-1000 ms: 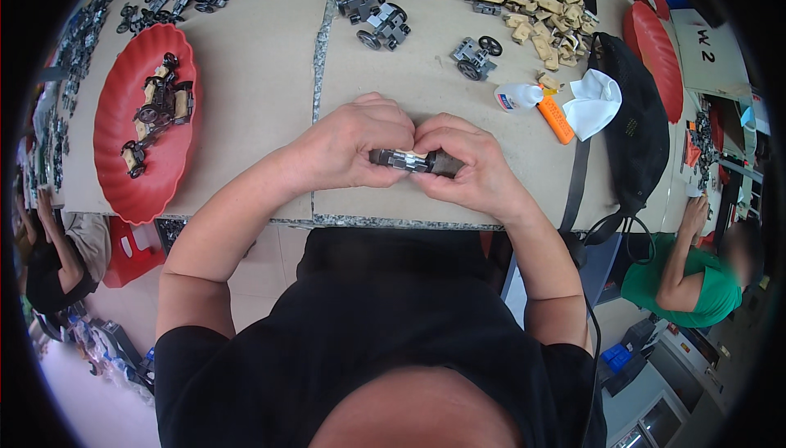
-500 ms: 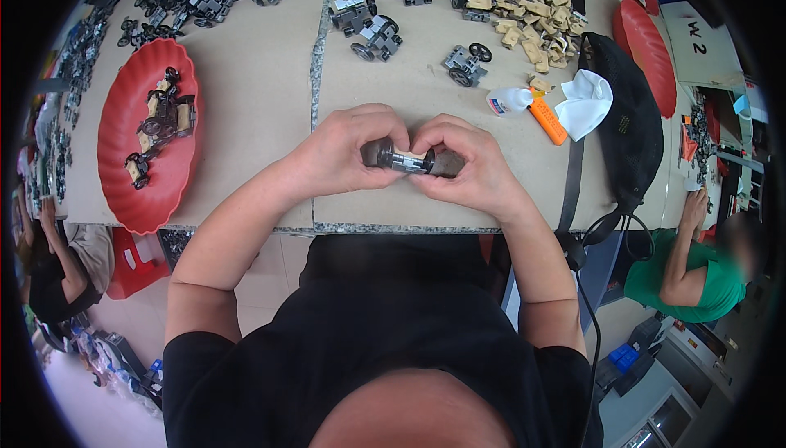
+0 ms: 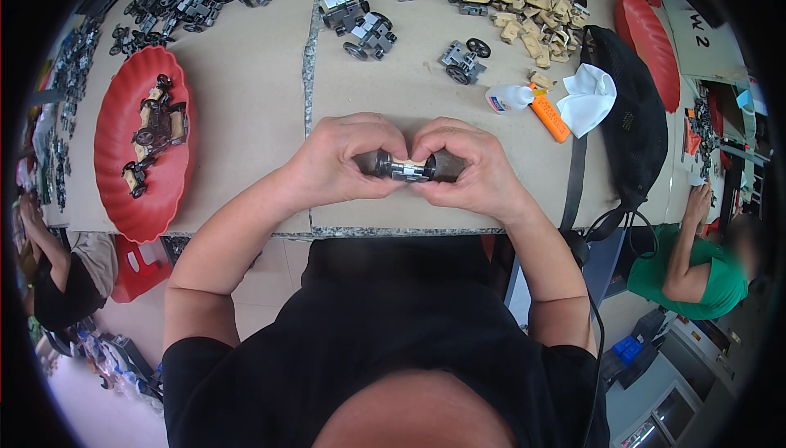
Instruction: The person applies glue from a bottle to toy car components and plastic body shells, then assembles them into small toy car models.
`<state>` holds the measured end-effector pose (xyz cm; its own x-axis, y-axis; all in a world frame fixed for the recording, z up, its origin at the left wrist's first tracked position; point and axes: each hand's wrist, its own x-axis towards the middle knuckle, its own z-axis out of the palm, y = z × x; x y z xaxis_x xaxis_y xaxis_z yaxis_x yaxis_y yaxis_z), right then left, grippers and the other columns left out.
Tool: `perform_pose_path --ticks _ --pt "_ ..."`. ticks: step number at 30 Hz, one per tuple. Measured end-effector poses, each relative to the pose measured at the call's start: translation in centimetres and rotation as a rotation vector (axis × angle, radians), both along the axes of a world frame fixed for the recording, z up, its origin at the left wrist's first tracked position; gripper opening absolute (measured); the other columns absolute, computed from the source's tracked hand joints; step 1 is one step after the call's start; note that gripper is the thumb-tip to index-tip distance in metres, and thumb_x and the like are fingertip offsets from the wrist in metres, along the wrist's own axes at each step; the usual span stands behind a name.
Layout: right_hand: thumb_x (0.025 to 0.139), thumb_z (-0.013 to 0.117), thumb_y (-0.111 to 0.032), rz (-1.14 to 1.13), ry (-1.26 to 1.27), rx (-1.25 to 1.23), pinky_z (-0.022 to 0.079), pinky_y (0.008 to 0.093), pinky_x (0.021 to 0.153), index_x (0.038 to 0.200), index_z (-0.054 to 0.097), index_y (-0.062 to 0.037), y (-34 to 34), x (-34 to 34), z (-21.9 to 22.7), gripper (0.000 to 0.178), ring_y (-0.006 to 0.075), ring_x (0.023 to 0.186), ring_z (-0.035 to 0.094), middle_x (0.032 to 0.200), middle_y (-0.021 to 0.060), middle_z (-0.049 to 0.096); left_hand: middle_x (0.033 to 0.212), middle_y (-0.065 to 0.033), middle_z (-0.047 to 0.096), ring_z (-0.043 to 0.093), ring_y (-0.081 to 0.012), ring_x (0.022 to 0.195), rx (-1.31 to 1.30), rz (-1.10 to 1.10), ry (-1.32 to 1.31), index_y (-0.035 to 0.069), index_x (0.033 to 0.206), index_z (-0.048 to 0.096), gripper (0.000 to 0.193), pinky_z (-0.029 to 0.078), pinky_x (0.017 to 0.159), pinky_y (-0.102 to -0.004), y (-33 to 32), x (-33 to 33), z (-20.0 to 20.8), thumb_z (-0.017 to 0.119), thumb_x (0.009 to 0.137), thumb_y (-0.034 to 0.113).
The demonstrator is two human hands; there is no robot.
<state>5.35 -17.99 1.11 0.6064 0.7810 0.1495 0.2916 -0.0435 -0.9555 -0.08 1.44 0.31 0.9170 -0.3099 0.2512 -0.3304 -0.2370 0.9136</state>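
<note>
Between both hands, above the near part of the table, I hold a small toy car chassis (image 3: pixel 407 171) with black wheels, grey metal and a tan piece on top. My left hand (image 3: pixel 348 157) is closed on its left end. My right hand (image 3: pixel 468 162) grips the right end, with the thumbs and fingers of both hands meeting around it. The fingers partly hide the wheels. Ahead of my right hand stands a lone grey chassis (image 3: pixel 463 63) with black wheels. A white glue bottle (image 3: pixel 509 98) lies to its right, near an orange utility knife (image 3: pixel 549 118).
A red scalloped tray (image 3: pixel 182 170) at left holds several chassis with tan parts. Loose grey chassis (image 3: pixel 196 6) are heaped at the far left, tan pieces (image 3: pixel 536 6) at the far right. A white cloth (image 3: pixel 587 100) and black bag (image 3: pixel 630 121) lie at right. Co-workers sit on both sides.
My hands stay around the toy car chassis, their grip barely altered. The whole view has shifted slightly, with the tray appearing a little lower.
</note>
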Motion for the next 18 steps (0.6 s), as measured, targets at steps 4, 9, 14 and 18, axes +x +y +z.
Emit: perform_pose_path --ticks 4,9,14,18 --pt "0.059 0.069 -0.003 0.011 0.004 0.004 0.044 0.0272 0.069 0.078 0.056 -0.0043 -0.06 -0.01 -0.16 0.023 0.0181 0.074 0.055 0.08 0.0046 0.057 0.073 -0.0044 0.059 0.057 -0.0182 0.068 0.023 -0.006 -0.009 0.004 0.077 0.059 0.022 0.046 0.059 -0.0274 -0.01 -0.07 0.15 0.072 0.06 0.002" --pt "0.059 0.069 -0.003 0.016 0.001 0.006 0.044 0.0274 0.068 0.078 0.056 -0.0046 -0.09 0.04 -0.15 0.023 0.0183 0.075 0.055 0.08 0.0045 0.057 0.073 -0.0046 0.059 0.057 -0.0185 0.068 0.013 0.001 -0.03 0.003 0.077 0.059 0.022 0.046 0.058 -0.0274 -0.08 -0.06 0.1 0.073 0.059 0.002" --pt "0.059 0.068 -0.003 0.019 -0.003 0.009 0.044 0.0273 0.068 0.079 0.057 -0.0048 -0.07 0.09 -0.15 0.023 0.0185 0.075 0.055 0.081 0.0045 0.057 0.074 -0.0048 0.059 0.057 -0.0188 0.068 0.017 -0.006 -0.031 0.003 0.077 0.059 0.022 0.047 0.059 -0.0278 -0.01 -0.06 -0.01 0.072 0.059 0.001" --pt "0.059 0.069 -0.002 0.018 -0.015 0.0 0.045 0.0275 0.069 0.079 0.057 -0.0045 -0.1 0.09 -0.2 0.024 0.0186 0.075 0.056 0.08 0.0044 0.057 0.073 -0.0048 0.059 0.057 -0.0189 0.068 0.02 -0.009 -0.039 0.003 0.077 0.059 0.022 0.046 0.058 -0.028 -0.01 -0.04 0.09 0.072 0.059 0.001"
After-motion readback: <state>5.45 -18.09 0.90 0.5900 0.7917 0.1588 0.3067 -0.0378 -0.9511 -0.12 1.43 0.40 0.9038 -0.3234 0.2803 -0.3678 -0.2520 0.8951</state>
